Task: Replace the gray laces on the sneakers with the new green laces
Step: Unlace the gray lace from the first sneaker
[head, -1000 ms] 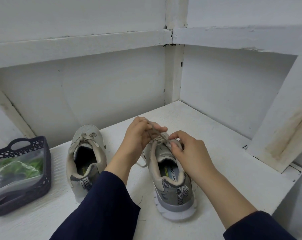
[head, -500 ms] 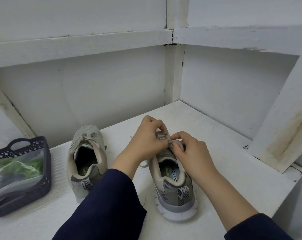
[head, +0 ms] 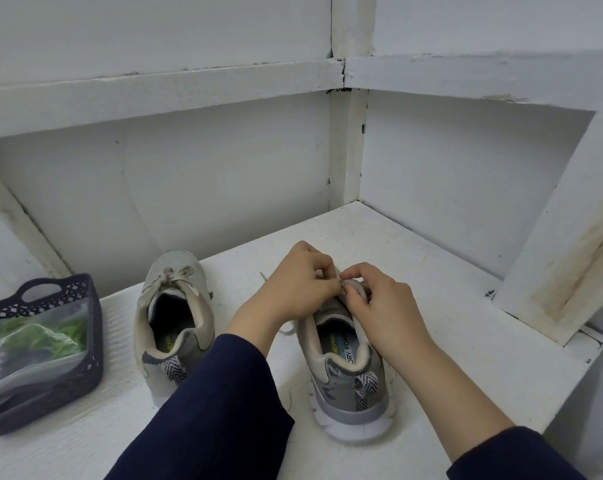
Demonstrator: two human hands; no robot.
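Now | left hand point(head: 293, 285): fingers point(head: 322, 271) pinch gray lace point(head: 343, 287) | right hand point(head: 386, 306): fingers pinch same lace

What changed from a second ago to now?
The left hand shifted right and slightly down to meet the right hand; both now pinch the gray lace at the tongue of the right-hand gray sneaker. The right hand's grip barely moved. The other gray sneaker, still tied, and the dark plastic basket with bagged green laces stayed put.

Left hand point(head: 293, 284) and right hand point(head: 385, 306) meet, fingers point(head: 355, 271) pinching the lace point(head: 343, 285).
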